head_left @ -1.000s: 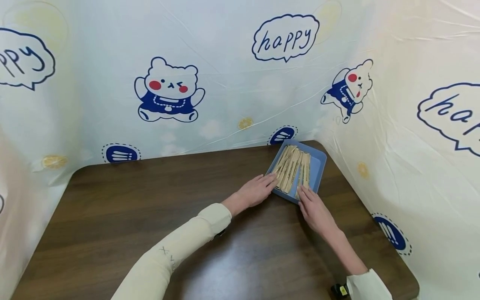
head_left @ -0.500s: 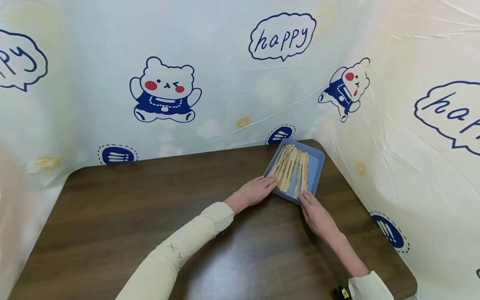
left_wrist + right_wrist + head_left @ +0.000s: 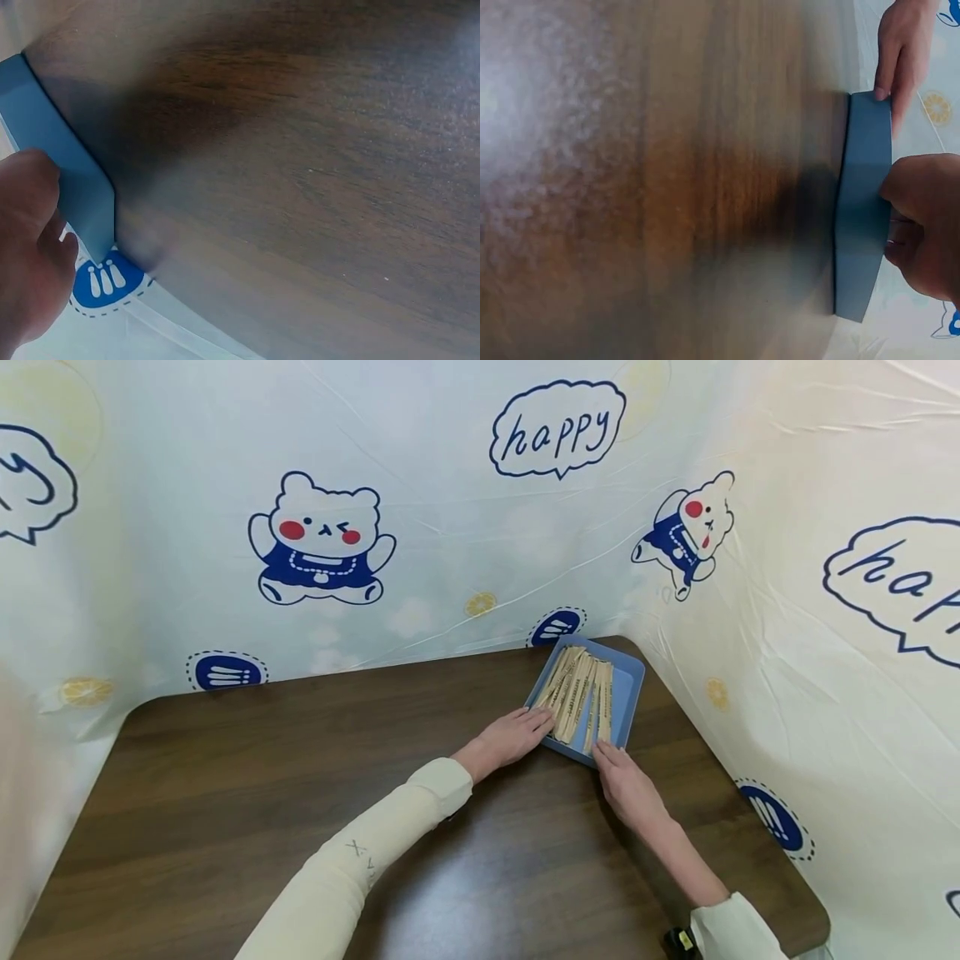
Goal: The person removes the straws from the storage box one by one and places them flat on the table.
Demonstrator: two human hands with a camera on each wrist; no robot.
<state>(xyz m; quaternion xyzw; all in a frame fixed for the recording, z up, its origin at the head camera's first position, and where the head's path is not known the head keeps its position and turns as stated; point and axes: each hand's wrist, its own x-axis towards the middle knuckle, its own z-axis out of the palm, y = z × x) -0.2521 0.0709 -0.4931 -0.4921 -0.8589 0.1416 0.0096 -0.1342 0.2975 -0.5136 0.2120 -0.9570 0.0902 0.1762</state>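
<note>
A shallow blue tray [image 3: 625,687] sits at the table's far right corner in the head view. Several long, narrow tan packets [image 3: 573,693] with dark print lie lengthwise in it, fanned out toward the left. My left hand [image 3: 512,737] grips the near left corner; its fingers reach over the rim beside the packets. In the left wrist view, its thumb [image 3: 34,191] lies against the tray's outer wall [image 3: 71,169]. My right hand [image 3: 632,787] holds the near right side, fingertips over the rim. The right wrist view shows that thumb [image 3: 907,184] at the tray's rim.
The dark brown wooden table [image 3: 300,793] extends left and toward me. A printed cloth with bears and "happy" bubbles hangs behind [image 3: 420,527] and along the right side [image 3: 795,693], close to the tray.
My right hand has drawn slightly back from over the packets to the tray's near rim. The left hand keeps its place at the corner. The view has shifted a little.
</note>
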